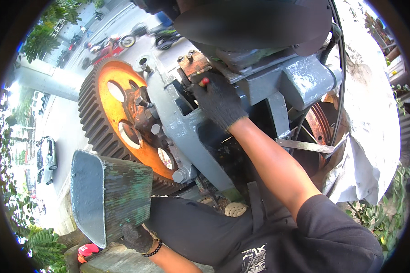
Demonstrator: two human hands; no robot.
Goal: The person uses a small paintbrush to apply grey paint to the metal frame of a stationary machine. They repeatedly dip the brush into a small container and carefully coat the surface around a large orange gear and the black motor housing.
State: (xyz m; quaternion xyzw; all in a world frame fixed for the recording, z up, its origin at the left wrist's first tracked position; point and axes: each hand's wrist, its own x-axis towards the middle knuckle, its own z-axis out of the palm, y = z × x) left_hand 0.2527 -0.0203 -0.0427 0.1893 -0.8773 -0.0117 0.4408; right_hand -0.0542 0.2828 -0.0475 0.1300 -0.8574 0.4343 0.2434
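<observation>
Nearest the camera, a dark sleeve [332,236] fills the lower right, and from it a bare forearm runs up and left to the right hand [217,101] in a black knit glove. That hand is closed around a small tool with a red tip [205,81], pressed against the upper part of a grey cast machine frame [182,123], just below a rusty bolted plate [193,63].

Left of the grey frame sits one large orange gear wheel [118,113] with dark teeth around its rim; four round holes show in its face. Its toothed edge runs free on the left side, with open street beyond it.

Below the gear, a grey-green metal chute [109,200] flares toward the camera, its open mouth facing left. The left hand [136,237], also gloved in black and with a beaded bracelet at the wrist, cups the chute's lower corner; whether its fingers fully grip cannot be told.

Right of the frame, one rusty spoked pulley wheel [321,125] stands partly hidden, crowded by a white tarp [369,132] draped along the right side. Two black cables [339,68] curve down past it.

Beyond the gear, up and left, one red motorbike [109,45] and one white car [46,159] stand on the street.
</observation>
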